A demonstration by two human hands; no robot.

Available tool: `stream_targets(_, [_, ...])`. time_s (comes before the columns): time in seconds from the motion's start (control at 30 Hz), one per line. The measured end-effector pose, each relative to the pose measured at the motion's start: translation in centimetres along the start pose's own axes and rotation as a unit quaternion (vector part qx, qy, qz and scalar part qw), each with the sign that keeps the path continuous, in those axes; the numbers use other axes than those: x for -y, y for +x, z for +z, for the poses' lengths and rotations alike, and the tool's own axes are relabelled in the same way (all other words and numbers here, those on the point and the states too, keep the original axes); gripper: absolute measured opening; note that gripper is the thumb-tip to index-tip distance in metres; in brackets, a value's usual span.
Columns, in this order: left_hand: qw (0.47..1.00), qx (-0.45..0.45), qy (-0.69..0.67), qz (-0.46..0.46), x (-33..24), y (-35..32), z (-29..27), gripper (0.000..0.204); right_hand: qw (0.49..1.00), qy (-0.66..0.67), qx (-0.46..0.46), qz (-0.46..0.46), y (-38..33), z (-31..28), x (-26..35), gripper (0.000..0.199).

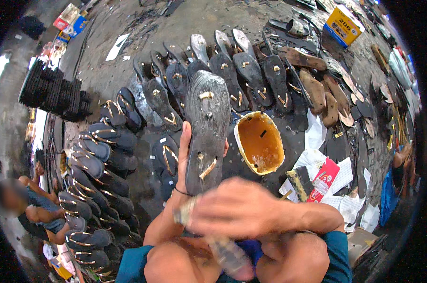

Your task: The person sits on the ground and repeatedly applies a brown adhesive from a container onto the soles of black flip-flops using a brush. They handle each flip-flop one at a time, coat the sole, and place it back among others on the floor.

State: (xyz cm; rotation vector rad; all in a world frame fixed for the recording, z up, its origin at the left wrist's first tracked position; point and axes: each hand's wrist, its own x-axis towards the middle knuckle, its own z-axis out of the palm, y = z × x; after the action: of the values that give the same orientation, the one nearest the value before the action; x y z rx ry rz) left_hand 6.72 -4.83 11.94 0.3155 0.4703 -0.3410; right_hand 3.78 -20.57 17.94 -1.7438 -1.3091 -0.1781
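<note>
My left hand [183, 153] grips a dark sandal sole [207, 106] by its edges, holding it upright before me. The sole's underside shows pale streaks at the toe end and light strap ends poking through. My right hand [237, 207] is smeared by motion over the sole's lower end. From its fingers sticks a pale-tipped, brush-like tool [186, 211]; its full shape is blurred. Below, between my knees, is another blurred, elongated thing [230, 257] I cannot identify. To the right of the sole stands an open tub [238, 141] of amber, glue-like substance.
Soles [251, 75] lie in a row beyond. Finished-looking sandals [93, 162] are heaped at left, near stacked black sheets [48, 92]. Brown soles [312, 94], papers [350, 207] and a yellow box [343, 27] lie to the right. Another person [41, 207] sits at far left.
</note>
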Motion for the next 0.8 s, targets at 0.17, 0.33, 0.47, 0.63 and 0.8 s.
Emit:
stream_targets(0.17, [0.998, -0.001, 0.043, 0.037, -0.8, 0.7, -0.6, 0.063, 0.995, 0.087, -0.02, 0.035, -1.8, 0.7, -1.1, 0.039])
stream_targets(0.33, [0.991, -0.007, 0.059, 0.117, 0.0, -0.4, 2.0, 0.063, 0.942, -0.004, -0.247, 0.229, -2.3, 1.3, -5.9, 0.026])
stream_targets(0.47, [0.992, 0.02, -0.022, 0.121, -2.5, 0.9, 0.1, 0.058, 0.982, 0.16, -0.006, 0.1, -3.0, 2.7, -1.0, 0.044])
stream_targets(0.63, [0.993, 0.076, 0.079, 0.041, -1.1, -0.6, -1.7, 0.062, 0.968, 0.004, -0.213, 0.13, 0.4, -2.0, -6.5, 0.033])
stream_targets(0.8, [0.997, -0.066, 0.008, -0.034, 0.4, -1.7, 0.1, 0.053, 1.0, -0.018, -0.021, 0.006, 1.1, -1.1, -4.7, 0.033])
